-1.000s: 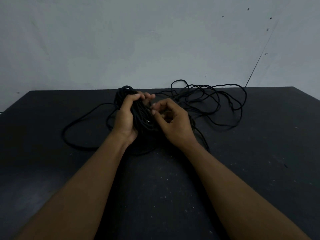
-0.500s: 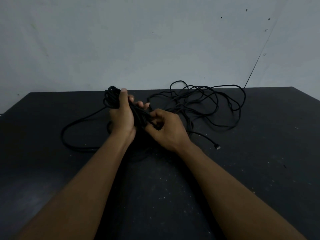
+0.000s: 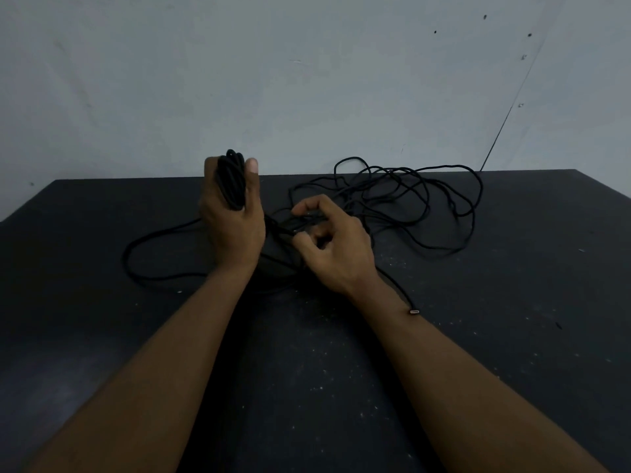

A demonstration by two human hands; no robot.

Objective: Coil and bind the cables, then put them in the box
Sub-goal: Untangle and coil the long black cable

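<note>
My left hand [image 3: 232, 227] grips a thick bundle of coiled black cable [image 3: 232, 180], raised upright above the dark table. Just to its right, my right hand [image 3: 333, 249] pinches a few black strands that run out of the bundle. A loose tangle of black cable [image 3: 420, 199] spreads over the table behind and to the right of my right hand. One long loop [image 3: 143, 254] trails off to the left. A cable end with a small connector [image 3: 415, 312] lies beside my right wrist. No box is in view.
The dark, dust-speckled table [image 3: 512, 336] fills the lower view and ends at a grey wall [image 3: 307, 80] behind. Its back edge runs just behind the tangle.
My left hand has lifted the coiled bundle higher and turned it upright. My right hand has moved right and drawn strands out of the bundle. The connector end has slid nearer my right wrist.
</note>
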